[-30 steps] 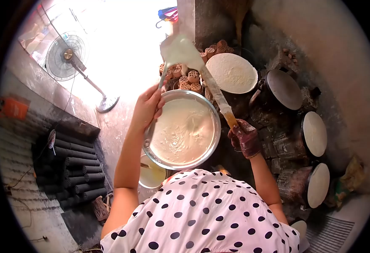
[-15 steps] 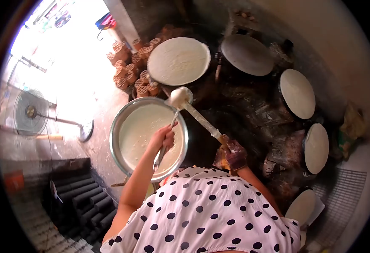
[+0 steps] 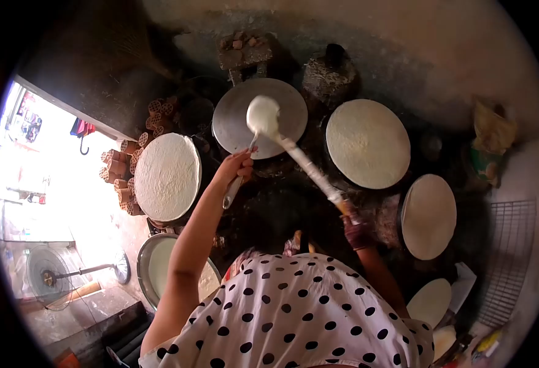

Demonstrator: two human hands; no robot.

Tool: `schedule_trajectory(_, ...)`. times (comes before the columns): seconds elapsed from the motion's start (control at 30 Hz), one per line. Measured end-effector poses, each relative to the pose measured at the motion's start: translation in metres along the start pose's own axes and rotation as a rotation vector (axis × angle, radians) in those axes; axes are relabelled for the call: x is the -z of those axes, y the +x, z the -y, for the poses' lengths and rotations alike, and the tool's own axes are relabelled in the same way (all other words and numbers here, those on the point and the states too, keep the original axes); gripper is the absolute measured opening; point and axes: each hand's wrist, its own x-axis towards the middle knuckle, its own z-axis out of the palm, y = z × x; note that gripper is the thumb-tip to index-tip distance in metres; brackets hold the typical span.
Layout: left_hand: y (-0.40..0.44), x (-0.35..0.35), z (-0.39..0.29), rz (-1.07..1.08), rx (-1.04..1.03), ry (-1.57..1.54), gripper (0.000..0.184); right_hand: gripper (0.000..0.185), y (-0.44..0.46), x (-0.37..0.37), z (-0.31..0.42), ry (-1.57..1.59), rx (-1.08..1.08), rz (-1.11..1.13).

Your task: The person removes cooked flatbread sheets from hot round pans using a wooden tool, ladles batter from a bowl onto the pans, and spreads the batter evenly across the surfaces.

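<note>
My left hand (image 3: 236, 168) is closed around the metal handle of a ladle (image 3: 232, 193). Its batter-covered head reaches over a bare grey round pan (image 3: 232, 126). Wearing a dark glove, my right hand (image 3: 358, 233) grips a long batter-coated stick (image 3: 312, 172) near its yellowish end. The stick's far end meets the ladle's head above the pan, and batter hides exactly how they touch. At lower left, a metal basin (image 3: 145, 285) of creamy white batter is partly covered by my left arm.
Round pans hold pale sheets: a left sheet (image 3: 168, 178), a right sheet (image 3: 368, 144) and a lower right sheet (image 3: 429, 216). Perforated clay-coloured cylinders (image 3: 117, 167) stack at left. A fan (image 3: 50, 277) stands lower left, a wire rack (image 3: 507, 260) at right.
The view has turned right. Both hands, with the ladle and the stick, have moved from the batter basin to above the bare grey pan.
</note>
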Motion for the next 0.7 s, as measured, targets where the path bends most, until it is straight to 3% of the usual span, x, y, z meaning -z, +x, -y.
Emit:
schedule_trajectory(0.03, -0.001, -0.023, -0.008, -0.1, -0.161, 0.487, 0.03, 0.043, 0.016, 0.006, -0.005, 0.044, -0.13, 0.016)
schedule_trajectory(0.07, 0.009, -0.032, -0.015, -0.132, -0.197, 0.626, 0.033, 0.042, 0.034, 0.015, -0.009, 0.085, -0.26, 0.026)
schedule_trajectory(0.1, 0.026, -0.039, -0.02, -0.148, -0.204, 0.621, 0.033, 0.038, 0.064, 0.041, 0.006, 0.032, -0.399, 0.027)
schedule_trajectory(0.13, 0.048, -0.046, -0.025, -0.146, -0.202, 0.61, 0.032, 0.035, 0.089, 0.023, -0.011, 0.139, -0.142, -0.274)
schedule_trajectory(0.17, 0.07, -0.049, -0.03, -0.136, -0.201, 0.601, 0.031, 0.035, 0.113, 0.008, -0.012, 0.145, -0.137, -0.273)
schedule_trajectory(0.23, 0.12, -0.048, -0.04, -0.121, -0.158, 0.556, 0.026, 0.037, 0.156, -0.012, -0.011, 0.713, 0.015, -0.299)
schedule_trajectory(0.27, 0.143, -0.042, -0.043, -0.105, -0.108, 0.508, 0.022, 0.037, 0.178, -0.007, 0.0, 0.711, 0.005, -0.298)
schedule_trajectory(0.33, 0.179, -0.028, -0.047, -0.139, -0.115, 0.611, 0.018, 0.041, 0.203, 0.012, 0.034, 0.041, -0.066, 0.108)
schedule_trajectory(0.47, 0.208, -0.01, -0.055, -0.224, -0.205, 0.833, 0.018, 0.036, 0.187, -0.021, 0.049, 0.28, -0.158, -0.052)
schedule_trajectory(0.5, 0.226, 0.014, -0.054, -0.224, -0.205, 0.829, 0.018, 0.037, 0.18, -0.048, 0.051, 0.456, -0.222, -0.226)
schedule_trajectory(0.53, 0.258, 0.059, -0.048, -0.115, -0.464, 1.014, 0.02, 0.036, 0.183, -0.065, 0.061, 0.543, -0.308, -0.258)
schedule_trajectory(0.57, 0.266, 0.069, -0.051, -0.054, -0.592, 1.105, 0.022, 0.035, 0.186, -0.077, 0.077, 0.631, -0.395, -0.288)
schedule_trajectory(0.6, 0.273, 0.078, -0.053, -0.001, -0.727, 1.19, 0.023, 0.038, 0.201, -0.077, 0.098, 0.556, -0.457, -0.078)
schedule_trajectory(0.63, 0.263, 0.055, -0.061, -0.274, -0.599, 1.269, 0.024, 0.041, 0.222, -0.077, 0.119, 0.478, -0.514, 0.131)
schedule_trajectory(0.67, 0.249, 0.04, -0.071, -0.416, -0.532, 1.301, 0.025, 0.048, 0.239, -0.103, 0.135, 0.567, -0.505, 0.107)
schedule_trajectory(0.7, 0.235, 0.025, -0.081, -0.551, -0.454, 1.323, 0.026, 0.049, 0.259, -0.096, 0.157, 0.435, -0.525, 0.15)
